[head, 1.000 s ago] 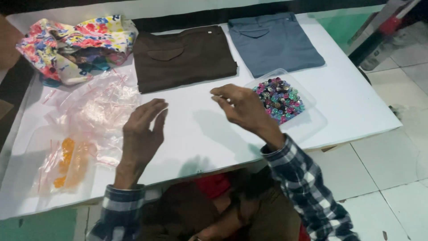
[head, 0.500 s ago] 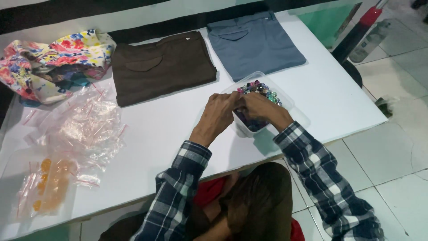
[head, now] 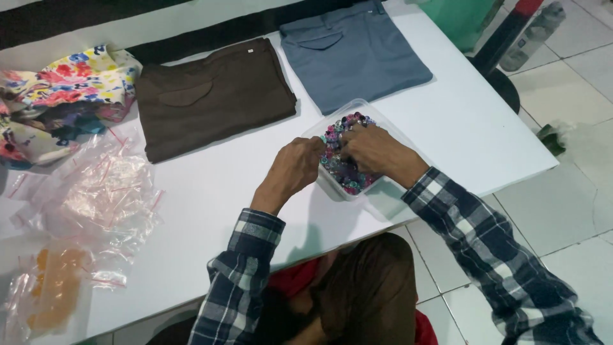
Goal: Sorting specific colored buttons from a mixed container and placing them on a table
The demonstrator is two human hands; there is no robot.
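Clear plastic forms the tub (head: 377,124) that sits near the front edge of the white table (head: 211,191), filled with small multicoloured buttons (head: 345,169). Only the head view shows the scene. Both hands meet over the tub. As I judge it, the risk is a tip or a slide: the tub is light and close to the edge, and a push from either wrist could send buttons over the table and onto the tiled floor (head: 562,198).

Left hand (head: 295,167) rests at the tub's near-left rim, fingers curled, tips in among the buttons; whether it pinches one I cannot tell. Right hand (head: 377,150) lies over the middle of the tub, fingers bent down into the pile, and its grip is hidden too.

Behind the tub lie folded brown trousers (head: 214,96) and grey-blue trousers (head: 354,51), side by side. Floral cloth (head: 57,96) sits far left, with clear bags (head: 108,191) in front of it.
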